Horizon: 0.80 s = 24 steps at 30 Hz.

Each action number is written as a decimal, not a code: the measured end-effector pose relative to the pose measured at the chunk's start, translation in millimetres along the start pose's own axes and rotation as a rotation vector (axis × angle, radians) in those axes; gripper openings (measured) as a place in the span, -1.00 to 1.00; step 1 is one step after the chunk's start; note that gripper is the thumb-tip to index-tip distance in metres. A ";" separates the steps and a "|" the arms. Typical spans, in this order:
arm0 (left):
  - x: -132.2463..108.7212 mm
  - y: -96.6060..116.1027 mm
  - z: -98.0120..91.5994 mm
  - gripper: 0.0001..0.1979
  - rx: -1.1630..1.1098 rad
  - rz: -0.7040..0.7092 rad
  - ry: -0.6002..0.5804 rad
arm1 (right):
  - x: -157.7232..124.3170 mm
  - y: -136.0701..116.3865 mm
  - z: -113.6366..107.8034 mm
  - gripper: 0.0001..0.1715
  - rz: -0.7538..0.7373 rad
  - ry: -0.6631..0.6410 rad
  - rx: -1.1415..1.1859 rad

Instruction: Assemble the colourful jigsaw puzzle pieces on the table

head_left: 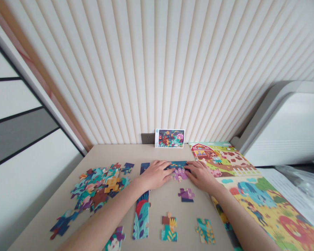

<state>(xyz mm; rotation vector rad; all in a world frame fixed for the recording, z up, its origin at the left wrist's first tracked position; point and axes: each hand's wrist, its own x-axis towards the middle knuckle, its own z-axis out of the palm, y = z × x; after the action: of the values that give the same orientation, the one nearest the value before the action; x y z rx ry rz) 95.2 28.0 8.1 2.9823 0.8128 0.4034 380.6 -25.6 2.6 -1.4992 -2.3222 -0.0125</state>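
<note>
A partly joined jigsaw puzzle (179,167) lies between my hands, with a dark blue top strip and a purple part below it. My left hand (157,174) rests flat across its upper left, fingers stretched out and touching the pieces. On the opposite side, my right hand (201,175) has its fingertips on the right end, fingers apart. Both hands cover some of the pieces. Running down from the upper left is a joined puzzle strip (141,216). Just below the hands sits a loose purple puzzle piece (186,195).
Loose pieces form a heap (96,190) on the left. Two single pieces, one brown and teal (169,228) and one teal (205,230), lie nearer me. A picture card (170,138) leans on the ribbed wall. Finished animal puzzles (261,202) occupy the right side.
</note>
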 end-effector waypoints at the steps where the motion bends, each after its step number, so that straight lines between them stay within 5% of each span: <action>1: 0.1 -0.1 0.0 -0.58 0.002 0.005 -0.002 | 0.1 0.4 0.0 -0.68 -0.001 -0.002 -0.001; 17: -2.7 7.9 -0.8 -0.57 0.076 0.010 0.001 | 0.6 2.0 2.2 -0.67 0.008 -0.004 -0.006; 24: -10.9 42.7 -46.0 -0.55 0.126 0.111 -0.019 | -0.1 6.6 5.8 -0.63 -0.001 -0.005 0.034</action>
<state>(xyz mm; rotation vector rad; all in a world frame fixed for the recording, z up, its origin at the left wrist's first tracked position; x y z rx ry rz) 95.6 -16.4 53.8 3.1526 0.6989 0.3386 384.6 -21.7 -4.0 -1.4837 -2.3153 0.0312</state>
